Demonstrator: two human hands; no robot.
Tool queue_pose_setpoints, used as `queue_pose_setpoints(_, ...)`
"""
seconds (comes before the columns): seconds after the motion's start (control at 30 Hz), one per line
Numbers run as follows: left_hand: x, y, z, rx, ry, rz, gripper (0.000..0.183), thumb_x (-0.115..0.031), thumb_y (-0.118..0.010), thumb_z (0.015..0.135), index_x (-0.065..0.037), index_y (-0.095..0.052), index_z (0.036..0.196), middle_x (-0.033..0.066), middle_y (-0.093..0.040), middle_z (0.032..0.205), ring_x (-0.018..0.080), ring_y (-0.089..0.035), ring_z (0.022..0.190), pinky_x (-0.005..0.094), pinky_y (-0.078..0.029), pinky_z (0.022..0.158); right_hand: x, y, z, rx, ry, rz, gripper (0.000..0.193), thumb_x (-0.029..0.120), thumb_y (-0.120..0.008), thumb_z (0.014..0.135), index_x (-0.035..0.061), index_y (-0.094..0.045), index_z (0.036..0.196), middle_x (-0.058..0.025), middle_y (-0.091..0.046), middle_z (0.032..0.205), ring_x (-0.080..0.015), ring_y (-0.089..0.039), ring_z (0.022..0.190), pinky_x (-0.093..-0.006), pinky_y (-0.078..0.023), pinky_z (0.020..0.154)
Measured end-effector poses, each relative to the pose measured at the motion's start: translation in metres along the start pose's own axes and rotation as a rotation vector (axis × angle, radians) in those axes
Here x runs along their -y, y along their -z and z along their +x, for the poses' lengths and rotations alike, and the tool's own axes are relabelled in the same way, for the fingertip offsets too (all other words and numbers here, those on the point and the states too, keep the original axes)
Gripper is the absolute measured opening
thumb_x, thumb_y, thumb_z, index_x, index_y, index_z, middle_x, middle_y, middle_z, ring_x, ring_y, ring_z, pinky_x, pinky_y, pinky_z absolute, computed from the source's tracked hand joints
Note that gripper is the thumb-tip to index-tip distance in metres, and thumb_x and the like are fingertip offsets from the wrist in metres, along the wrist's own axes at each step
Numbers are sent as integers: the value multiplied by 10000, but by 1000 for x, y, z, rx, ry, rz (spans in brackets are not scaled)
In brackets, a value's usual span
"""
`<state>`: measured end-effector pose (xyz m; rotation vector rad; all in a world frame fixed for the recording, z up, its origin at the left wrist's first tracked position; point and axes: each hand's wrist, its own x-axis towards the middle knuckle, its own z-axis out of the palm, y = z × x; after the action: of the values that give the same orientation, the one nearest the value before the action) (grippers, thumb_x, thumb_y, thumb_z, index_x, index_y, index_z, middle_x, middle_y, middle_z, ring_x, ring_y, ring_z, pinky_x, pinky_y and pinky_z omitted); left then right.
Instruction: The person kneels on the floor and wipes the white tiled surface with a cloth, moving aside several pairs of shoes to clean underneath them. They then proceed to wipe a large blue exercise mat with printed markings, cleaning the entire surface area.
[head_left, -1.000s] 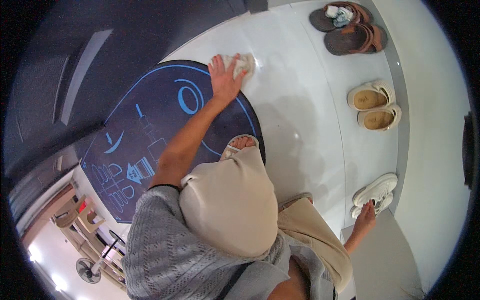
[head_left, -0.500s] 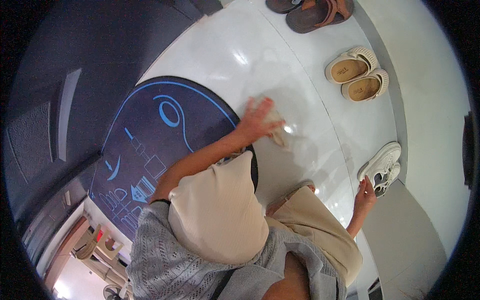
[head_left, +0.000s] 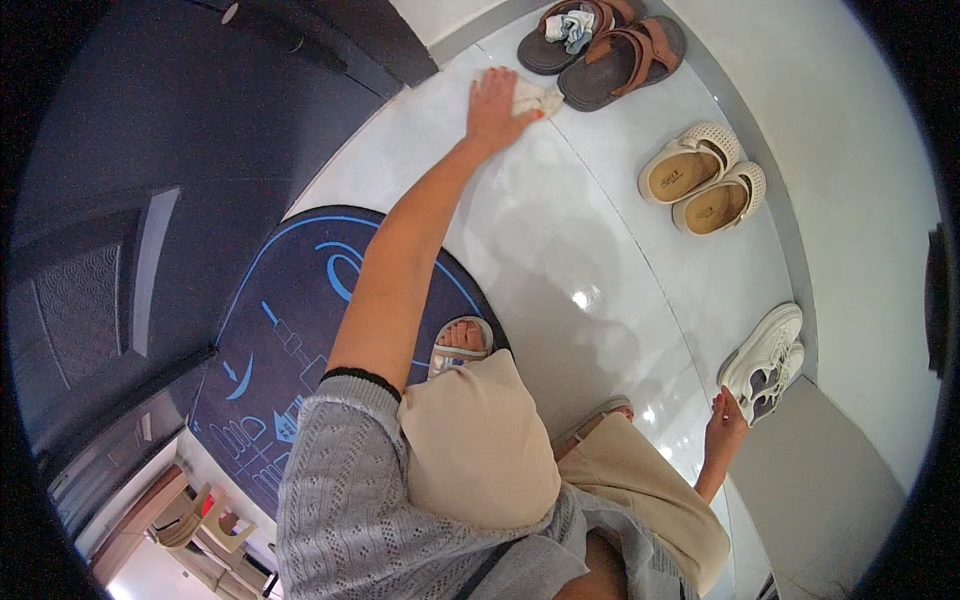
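Note:
My left hand point(head_left: 493, 112) is stretched far forward over the glossy white floor. Its fingers press on a crumpled cream cloth point(head_left: 538, 99), which lies flat on the tiles right beside the toe of a brown sandal point(head_left: 592, 86). At the right, the fingers of my right hand point(head_left: 727, 425) are pinched together at the near end of a pair of white sneakers point(head_left: 762, 362) standing by the wall. Between the sandals and sneakers sits a pair of beige clogs point(head_left: 704, 178).
A dark rounded doormat point(head_left: 300, 250) with blue line drawings lies at the left, below a dark door point(head_left: 200, 130). My sandalled foot point(head_left: 462, 340) rests on the mat. A pale scrunched fabric piece point(head_left: 571, 30) sits on the farther sandal. A grey panel point(head_left: 830, 460) stands near the sneakers.
My left hand has swept forward across the floor with the cloth, from beside the mat to the brown sandals. My right hand has stayed at the sneakers. The view has shifted slightly.

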<state>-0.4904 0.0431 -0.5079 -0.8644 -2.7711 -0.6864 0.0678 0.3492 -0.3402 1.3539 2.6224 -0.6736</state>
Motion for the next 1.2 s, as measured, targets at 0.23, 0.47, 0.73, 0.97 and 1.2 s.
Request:
queue_pose_setpoints(0.23,-115,4,-126,344,-365,-213,806,-480,-735,787,-85,-446,1428,186,-363,1522,364,-260,1456,559,-169,1181,12,-14,6,38,15,38,270,194,-594,974,25,-698,1157,-196,-716,1073,-284,-717,956,-370,-554,822)
queue_pose_setpoints(0.47,-157,40,-243,681,-666,-289,776,-434,-755,768,-144,-474,1430,179,-359,1531,351,-280,1455,571,-186,1176,38,-21,16,0,185,-9,227,107,-620,960,20,-700,1154,-178,-731,920,-168,-694,779,-306,-551,689)
queue_pose_setpoints(0.73,-60,38,-127,241,-66,20,767,-335,-697,855,-69,-356,1489,234,-339,1521,411,-256,1441,609,-160,1156,10,-6,-9,57,-21,-63,267,205,-590,966,67,-699,1167,-217,-705,1022,-347,-698,934,-401,-530,809)
queue_pose_setpoints(0.97,-147,-25,-82,204,-280,-174,638,-413,-684,853,-162,-502,1411,210,-392,1500,376,-286,1434,600,-142,1163,9,-8,-15,-38,126,-57,234,125,-644,942,79,-707,1163,-170,-718,866,-195,-695,733,-309,-536,667)
queue_pose_setpoints(1.2,-157,0,-205,576,-841,-262,508,-335,-697,828,-204,-598,1308,211,-426,1479,398,-381,1386,589,-242,1150,52,-14,30,28,504,-116,223,87,-653,911,41,-694,1125,-170,-695,876,-313,-659,723,-379,-517,651)
